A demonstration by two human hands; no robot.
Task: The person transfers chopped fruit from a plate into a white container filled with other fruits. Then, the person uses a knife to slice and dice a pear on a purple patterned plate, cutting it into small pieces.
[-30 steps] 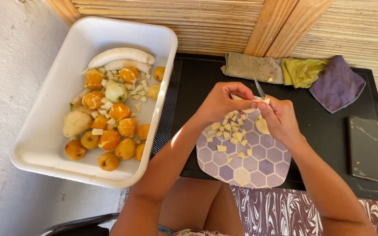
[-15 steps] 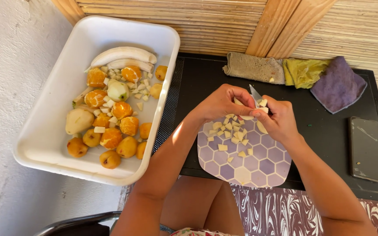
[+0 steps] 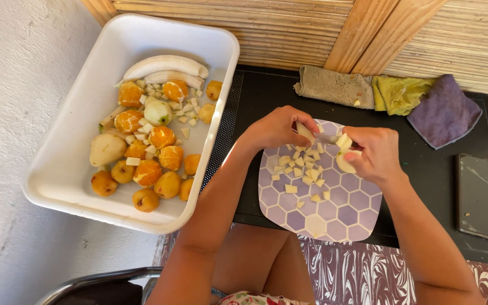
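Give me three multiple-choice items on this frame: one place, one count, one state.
1. Where is the white tub of fruit?
A. on the person's left
B. on the person's right
C. on the plate

2. How many cloths lie along the bamboo wall?
A. one
B. three
C. five

3. What state is the fruit on the hexagon-patterned plate?
A. whole
B. diced
C. mashed

Key: A, the tub sits beside the left arm; B, brown, yellow and purple cloths; B, small pale cubes lie under the left hand and right hand.
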